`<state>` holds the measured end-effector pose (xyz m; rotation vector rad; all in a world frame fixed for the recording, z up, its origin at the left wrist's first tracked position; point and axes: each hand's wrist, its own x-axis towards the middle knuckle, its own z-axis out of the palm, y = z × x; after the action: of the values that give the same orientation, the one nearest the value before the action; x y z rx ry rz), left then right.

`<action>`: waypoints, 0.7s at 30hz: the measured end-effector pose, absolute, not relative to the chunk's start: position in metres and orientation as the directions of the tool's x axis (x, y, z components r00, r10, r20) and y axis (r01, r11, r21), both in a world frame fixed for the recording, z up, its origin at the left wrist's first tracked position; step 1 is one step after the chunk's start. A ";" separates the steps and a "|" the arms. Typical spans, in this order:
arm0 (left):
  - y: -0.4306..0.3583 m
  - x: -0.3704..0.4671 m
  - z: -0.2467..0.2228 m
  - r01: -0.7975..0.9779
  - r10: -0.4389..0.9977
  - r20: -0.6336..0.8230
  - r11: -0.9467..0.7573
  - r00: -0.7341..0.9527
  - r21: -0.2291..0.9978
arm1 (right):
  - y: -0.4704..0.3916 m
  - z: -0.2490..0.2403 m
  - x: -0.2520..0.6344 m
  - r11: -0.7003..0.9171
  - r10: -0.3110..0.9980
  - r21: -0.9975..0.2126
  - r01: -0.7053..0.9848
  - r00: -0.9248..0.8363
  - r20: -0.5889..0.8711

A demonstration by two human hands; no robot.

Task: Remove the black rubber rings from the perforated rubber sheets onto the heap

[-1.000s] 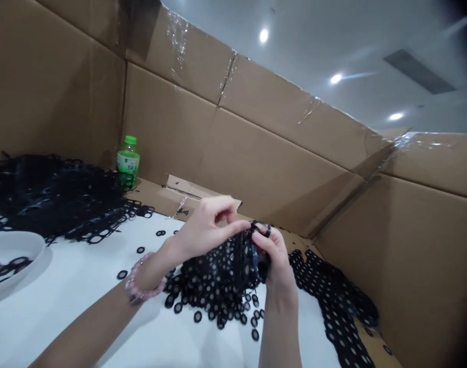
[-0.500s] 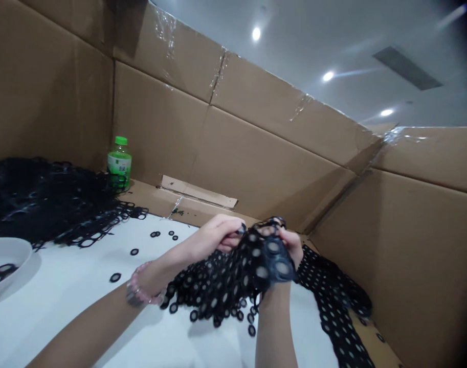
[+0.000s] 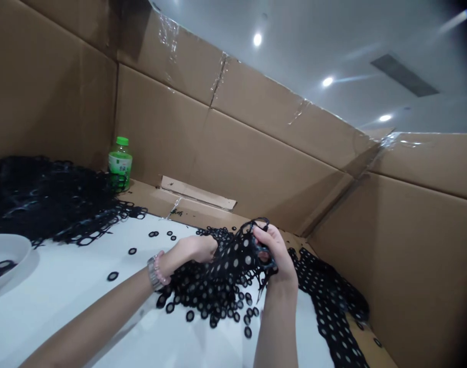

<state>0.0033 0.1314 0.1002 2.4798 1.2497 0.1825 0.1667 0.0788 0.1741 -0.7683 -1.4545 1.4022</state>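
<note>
A black sheet (image 3: pixel 229 259) with rows of pale round spots stretches between my two hands above the white surface. My right hand (image 3: pixel 273 248) is closed on its right end, where black strips and loops hang from the fingers. Curled at the sheet's left edge, my left hand (image 3: pixel 200 249) grips it, its fingertips hidden. Beneath lies a pile of loose black rings (image 3: pixel 206 299), some spread towards the front. A second spotted black sheet (image 3: pixel 333 312) lies to the right of my right forearm.
Tangled black cut-out netting (image 3: pixel 52 199) is heaped at the left. Behind it stands a green bottle (image 3: pixel 120 166). A white bowl (image 3: pixel 24 253) with black pieces sits at the left edge. Cardboard walls (image 3: pixel 264 163) rise behind and at both sides. Several rings lie scattered left of centre.
My left hand has moved left and down, away from my right hand. The sheet is now drawn out between them. My right hand has turned and shifted slightly left.
</note>
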 end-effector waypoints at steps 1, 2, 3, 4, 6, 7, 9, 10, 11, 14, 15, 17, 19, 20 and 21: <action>0.131 -0.002 0.106 0.747 0.804 -0.012 -0.546 0.594 0.379 | 0.080 0.173 0.168 0.158 0.907 -0.974 -0.162 -0.365 0.208; 0.128 -0.009 0.113 0.744 0.814 0.030 -0.544 0.580 0.388 | 0.082 0.171 0.170 0.169 0.906 -0.973 -0.156 -0.364 0.216; 0.124 -0.016 0.123 0.743 0.830 0.102 -0.539 0.548 0.396 | 0.083 0.170 0.171 0.183 0.906 -0.972 -0.146 -0.359 0.224; 0.118 -0.022 0.134 0.743 0.847 0.202 -0.529 0.491 0.411 | 0.084 0.170 0.172 0.194 0.907 -0.972 -0.135 -0.352 0.230; 0.102 -0.030 0.156 0.729 0.838 0.452 -0.511 0.306 0.455 | 0.084 0.169 0.171 0.210 0.915 -0.971 -0.118 -0.325 0.238; 0.092 -0.031 0.165 0.698 0.805 0.551 -0.524 0.220 0.488 | 0.084 0.169 0.169 0.215 0.922 -0.970 -0.112 -0.304 0.239; 0.075 -0.027 0.178 0.571 0.758 0.613 -0.612 0.225 0.547 | 0.081 0.169 0.162 0.231 0.931 -0.968 -0.094 -0.267 0.248; 0.069 -0.023 0.181 0.494 0.750 0.597 -0.649 0.286 0.579 | 0.079 0.169 0.158 0.251 0.929 -0.964 -0.086 -0.258 0.265; 0.064 -0.019 0.182 0.419 0.740 0.572 -0.672 0.353 0.611 | 0.077 0.169 0.153 0.277 0.923 -0.957 -0.083 -0.254 0.289; 0.058 -0.007 0.180 0.266 0.727 0.542 -0.671 0.422 0.692 | 0.073 0.171 0.143 0.341 0.904 -0.933 -0.112 -0.235 0.358; 0.059 -0.004 0.178 0.221 0.731 0.537 -0.657 0.422 0.721 | 0.072 0.172 0.141 0.343 0.903 -0.930 -0.133 -0.227 0.365; 0.063 -0.001 0.174 0.115 0.750 0.504 -0.598 0.428 0.793 | 0.072 0.172 0.141 0.320 0.916 -0.929 -0.187 -0.191 0.354; 0.072 0.000 0.169 0.008 0.772 0.458 -0.513 0.441 0.858 | 0.071 0.171 0.147 0.346 0.922 -0.899 -0.267 -0.081 0.379; 0.079 0.000 0.166 -0.023 0.784 0.445 -0.484 0.433 0.875 | 0.069 0.170 0.153 0.409 0.905 -0.857 -0.315 0.019 0.425; 0.087 -0.001 0.161 -0.018 0.796 0.437 -0.474 0.418 0.881 | 0.067 0.168 0.160 0.484 0.873 -0.799 -0.357 0.140 0.467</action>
<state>-0.0011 0.0872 0.1614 1.7921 0.6720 1.1618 0.1597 0.0671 0.1679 -0.5834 -1.0905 0.9657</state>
